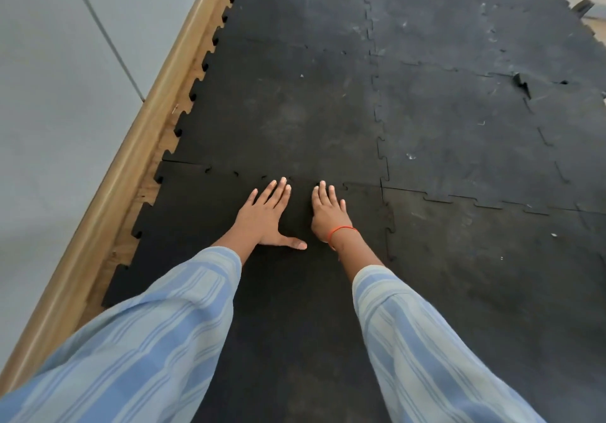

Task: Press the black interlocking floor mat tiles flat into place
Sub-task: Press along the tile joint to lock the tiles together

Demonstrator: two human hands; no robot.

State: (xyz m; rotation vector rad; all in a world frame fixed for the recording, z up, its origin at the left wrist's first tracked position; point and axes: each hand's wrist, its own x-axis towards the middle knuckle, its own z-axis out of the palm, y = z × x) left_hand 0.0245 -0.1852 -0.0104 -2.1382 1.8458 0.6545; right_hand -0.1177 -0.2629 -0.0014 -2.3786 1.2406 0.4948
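Observation:
Black interlocking mat tiles cover the floor. My left hand (267, 217) lies flat, palm down, on the near tile (203, 212), fingers spread and tips at the toothed seam (301, 181) with the tile beyond (288, 111). My right hand (328, 212) lies flat beside it, a red thread round the wrist, fingertips at the same seam. Neither hand holds anything. Both arms wear blue striped sleeves.
A wooden skirting board (137, 147) and grey wall (49, 94) run along the left, with a strip of wooden floor beside the mat's toothed edge. At the far right a tile corner (521, 83) stands lifted. More dusty tiles (475, 127) extend to the right.

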